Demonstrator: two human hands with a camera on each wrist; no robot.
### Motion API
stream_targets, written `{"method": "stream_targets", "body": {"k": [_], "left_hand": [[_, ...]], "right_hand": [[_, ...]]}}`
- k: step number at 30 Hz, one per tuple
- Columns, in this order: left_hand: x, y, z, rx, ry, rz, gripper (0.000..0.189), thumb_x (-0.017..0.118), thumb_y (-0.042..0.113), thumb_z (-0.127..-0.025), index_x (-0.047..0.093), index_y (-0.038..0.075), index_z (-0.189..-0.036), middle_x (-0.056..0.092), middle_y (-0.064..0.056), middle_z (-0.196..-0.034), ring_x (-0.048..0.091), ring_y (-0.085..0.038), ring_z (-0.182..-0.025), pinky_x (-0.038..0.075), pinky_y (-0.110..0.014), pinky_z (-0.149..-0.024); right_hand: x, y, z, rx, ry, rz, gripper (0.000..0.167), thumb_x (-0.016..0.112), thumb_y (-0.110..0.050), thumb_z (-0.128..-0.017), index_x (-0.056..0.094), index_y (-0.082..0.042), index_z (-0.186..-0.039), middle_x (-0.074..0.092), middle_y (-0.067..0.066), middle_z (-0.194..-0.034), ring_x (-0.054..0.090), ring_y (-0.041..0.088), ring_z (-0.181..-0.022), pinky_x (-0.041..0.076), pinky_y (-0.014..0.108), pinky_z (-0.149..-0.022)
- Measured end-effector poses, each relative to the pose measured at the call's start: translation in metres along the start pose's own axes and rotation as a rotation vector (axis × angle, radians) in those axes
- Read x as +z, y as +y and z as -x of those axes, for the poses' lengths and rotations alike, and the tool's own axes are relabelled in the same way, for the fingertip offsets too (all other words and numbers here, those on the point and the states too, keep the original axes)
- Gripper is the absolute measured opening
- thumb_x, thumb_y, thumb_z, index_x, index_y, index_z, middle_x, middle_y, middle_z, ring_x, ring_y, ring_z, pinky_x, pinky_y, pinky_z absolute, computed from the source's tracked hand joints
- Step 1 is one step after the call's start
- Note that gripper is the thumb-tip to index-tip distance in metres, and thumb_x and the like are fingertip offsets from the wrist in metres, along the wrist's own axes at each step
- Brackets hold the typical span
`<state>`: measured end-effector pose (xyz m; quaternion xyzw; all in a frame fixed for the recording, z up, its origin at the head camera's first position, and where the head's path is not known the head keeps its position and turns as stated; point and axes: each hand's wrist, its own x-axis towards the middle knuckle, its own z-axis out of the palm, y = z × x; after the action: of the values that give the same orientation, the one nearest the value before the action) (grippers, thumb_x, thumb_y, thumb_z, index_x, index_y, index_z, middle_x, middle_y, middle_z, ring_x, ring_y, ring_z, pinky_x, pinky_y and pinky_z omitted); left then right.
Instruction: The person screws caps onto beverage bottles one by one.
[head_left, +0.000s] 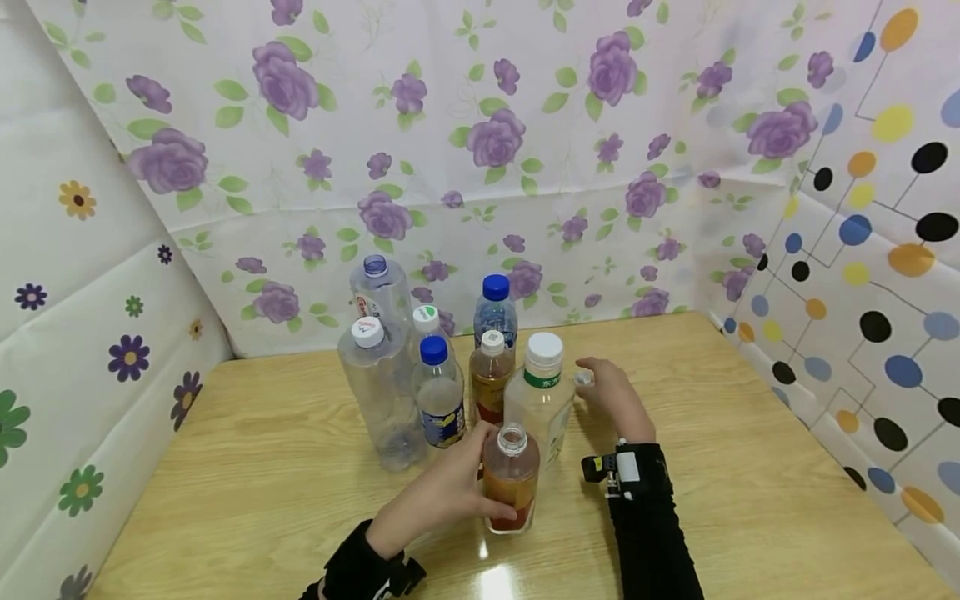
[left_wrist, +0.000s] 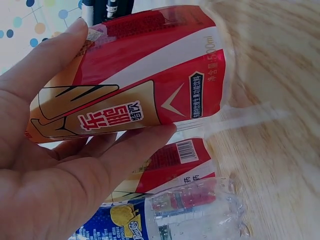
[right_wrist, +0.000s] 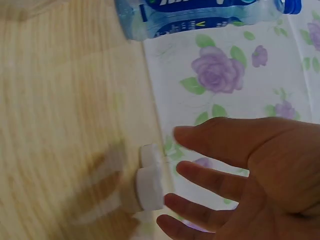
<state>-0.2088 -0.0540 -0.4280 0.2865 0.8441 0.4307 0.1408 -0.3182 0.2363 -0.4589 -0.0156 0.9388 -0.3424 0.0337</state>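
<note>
My left hand [head_left: 442, 492] grips an uncapped drink bottle [head_left: 512, 492] with a red and gold label. In the left wrist view, thumb and fingers lie on opposite sides of that bottle [left_wrist: 150, 75], which stands upright near the front of the group. Beyond the large clear bottle [head_left: 543, 392] with a white cap, my right hand [head_left: 618, 400] reaches toward small white caps [right_wrist: 150, 187] on the table. Its fingers are spread and only slightly bent in the right wrist view, with the fingertips close to the caps and nothing held between them.
Left of the gripped bottle stand a blue-capped bottle [head_left: 441, 400], a tall clear bottle [head_left: 382, 392] and an uncapped bottle [head_left: 378, 292]. Behind are a capped red-and-gold bottle [head_left: 491, 375] and a blue bottle [head_left: 495, 312]. A flowered cloth [head_left: 450, 167] hangs behind the wooden table [head_left: 262, 467].
</note>
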Motion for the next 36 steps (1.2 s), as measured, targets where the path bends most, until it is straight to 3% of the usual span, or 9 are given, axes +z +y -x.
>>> {"method": "stream_targets", "body": {"k": [5,9,19,31,36], "left_hand": [[0.000,0.001,0.000,-0.020,-0.010,0.002,0.084,0.093,0.023,-0.075,0.040,0.014,-0.139,0.058,-0.008,-0.139,0.057,-0.028,-0.129,0.048,-0.050,-0.107],[0.001,0.000,0.000,-0.031,-0.008,-0.004,0.083,0.094,0.024,-0.075,0.041,0.015,-0.138,0.058,-0.006,-0.139,0.057,-0.027,-0.128,0.049,-0.049,-0.107],[0.002,-0.001,0.000,-0.038,-0.007,0.004,0.085,0.094,0.023,-0.074,0.040,0.013,-0.139,0.057,-0.008,-0.139,0.056,-0.029,-0.129,0.048,-0.051,-0.107],[0.000,0.001,-0.001,-0.035,-0.027,0.036,0.085,0.093,0.021,-0.076,0.038,0.014,-0.141,0.055,-0.007,-0.142,0.053,-0.029,-0.133,0.045,-0.051,-0.110],[-0.001,0.000,0.000,-0.027,-0.049,0.083,0.090,0.093,0.017,-0.075,0.037,0.013,-0.146,0.052,-0.006,-0.145,0.050,-0.029,-0.137,0.043,-0.051,-0.113]], "right_hand": [[0.006,0.005,-0.003,0.011,-0.039,-0.059,0.050,0.050,-0.010,-0.106,0.038,0.004,-0.153,0.039,0.030,-0.154,0.036,0.048,-0.142,0.033,0.062,-0.116],[0.009,0.005,-0.004,0.001,-0.065,-0.032,0.048,0.048,-0.012,-0.107,0.039,0.004,-0.152,0.035,0.029,-0.156,0.031,0.049,-0.145,0.027,0.062,-0.119],[0.011,0.004,-0.008,-0.004,-0.060,0.046,0.043,0.062,0.002,-0.095,0.058,0.006,-0.138,0.054,0.028,-0.142,0.046,0.048,-0.135,0.040,0.061,-0.111],[0.012,0.011,-0.008,-0.013,-0.057,0.013,0.038,0.063,-0.004,-0.098,0.060,0.007,-0.135,0.061,0.028,-0.132,0.063,0.036,-0.107,0.056,0.045,-0.084],[0.013,0.013,-0.010,-0.042,-0.036,0.008,0.038,0.066,-0.002,-0.096,0.062,0.006,-0.133,0.063,0.026,-0.130,0.064,0.035,-0.106,0.057,0.042,-0.080]]}}
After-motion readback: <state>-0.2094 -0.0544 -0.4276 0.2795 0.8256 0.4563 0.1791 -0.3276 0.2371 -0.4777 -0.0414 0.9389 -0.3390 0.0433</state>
